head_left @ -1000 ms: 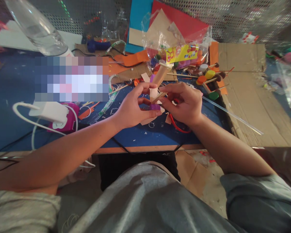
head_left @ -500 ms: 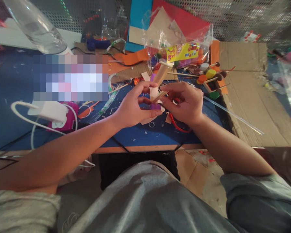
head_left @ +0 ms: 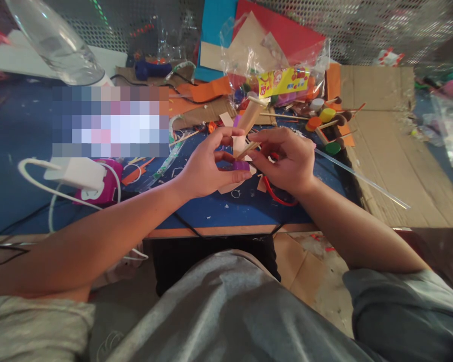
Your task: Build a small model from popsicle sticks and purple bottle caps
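Observation:
My left hand [head_left: 206,163] curls its fingers and thumb around a small craft piece of pale paper [head_left: 239,145] with a purple base [head_left: 242,165]. From the right, my right hand [head_left: 289,158] pinches thin wooden sticks [head_left: 249,149] that slant against the paper part. The fingers hide where the sticks meet it. A tan cardboard strip [head_left: 251,114] rises just beyond the fingertips; whether it joins the craft piece I cannot tell. Below my right hand curves a red handle [head_left: 275,193], partly hidden by it.
A clear plastic bag [head_left: 283,83] with a yellow label lies behind my hands. Colored caps [head_left: 327,114] and sticks are to its right. Cardboard [head_left: 407,171] covers the table's right side. At left are a water bottle [head_left: 70,55] and a white charger [head_left: 77,173] with cables.

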The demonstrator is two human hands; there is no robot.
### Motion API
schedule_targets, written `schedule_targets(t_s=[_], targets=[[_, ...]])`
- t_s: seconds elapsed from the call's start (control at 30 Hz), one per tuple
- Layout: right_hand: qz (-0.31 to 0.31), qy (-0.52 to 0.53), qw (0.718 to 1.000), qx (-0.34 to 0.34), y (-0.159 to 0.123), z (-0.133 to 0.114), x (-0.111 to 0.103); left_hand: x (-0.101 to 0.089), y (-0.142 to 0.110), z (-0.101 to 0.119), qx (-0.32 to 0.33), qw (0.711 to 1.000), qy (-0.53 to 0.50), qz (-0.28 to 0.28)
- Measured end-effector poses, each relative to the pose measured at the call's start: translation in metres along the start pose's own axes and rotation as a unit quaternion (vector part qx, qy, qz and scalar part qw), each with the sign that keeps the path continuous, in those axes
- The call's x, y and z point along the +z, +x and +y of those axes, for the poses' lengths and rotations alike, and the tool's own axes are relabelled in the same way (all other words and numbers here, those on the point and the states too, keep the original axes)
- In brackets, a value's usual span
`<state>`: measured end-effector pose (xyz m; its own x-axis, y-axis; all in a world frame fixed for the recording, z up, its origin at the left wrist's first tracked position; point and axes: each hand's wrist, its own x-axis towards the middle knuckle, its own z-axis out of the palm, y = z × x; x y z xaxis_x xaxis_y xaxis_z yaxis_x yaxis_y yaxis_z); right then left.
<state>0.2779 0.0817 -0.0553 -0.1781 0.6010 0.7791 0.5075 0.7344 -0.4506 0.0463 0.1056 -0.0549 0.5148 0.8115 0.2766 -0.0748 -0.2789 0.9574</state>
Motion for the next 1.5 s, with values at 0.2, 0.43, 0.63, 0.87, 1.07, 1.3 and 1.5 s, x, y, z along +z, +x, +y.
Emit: schedule_targets(t_s=[0.2, 0.43, 0.63, 0.87, 1.07, 1.3, 1.5], targets=[[-0.006, -0.007, 1.0, 0.005, -0.002, -0.001, 0.0, 0.0, 0.001, -0.006, 0.016, 1.0, 0.004, 0.003], [0.017, 0.007, 1.0, -0.021, 0.002, -0.005, 0.0, -0.001, 0.0, -0.003, 0.0, 1.0, 0.007, -0.001], [0.003, 0.03, 1.0, 0.0, 0.001, -0.004, 0.0, 0.0, 0.0, -0.003, -0.004, 1.0, -0.002, 0.001], [0.011, -0.003, 1.0, -0.019, 0.002, -0.009, -0.001, -0.001, 0.0, -0.004, -0.005, 1.0, -0.003, 0.004], [0.001, 0.02, 1.0, -0.015, 0.003, -0.008, -0.002, 0.0, 0.001, -0.001, 0.011, 1.0, -0.007, -0.002], [0.004, 0.013, 0.999, -0.042, 0.003, -0.006, -0.003, 0.001, -0.001, 0.006, -0.015, 1.0, -0.005, -0.007], [-0.017, 0.04, 0.999, -0.016, 0.001, -0.005, -0.004, 0.001, 0.0, 0.009, -0.017, 1.0, -0.002, -0.004]])
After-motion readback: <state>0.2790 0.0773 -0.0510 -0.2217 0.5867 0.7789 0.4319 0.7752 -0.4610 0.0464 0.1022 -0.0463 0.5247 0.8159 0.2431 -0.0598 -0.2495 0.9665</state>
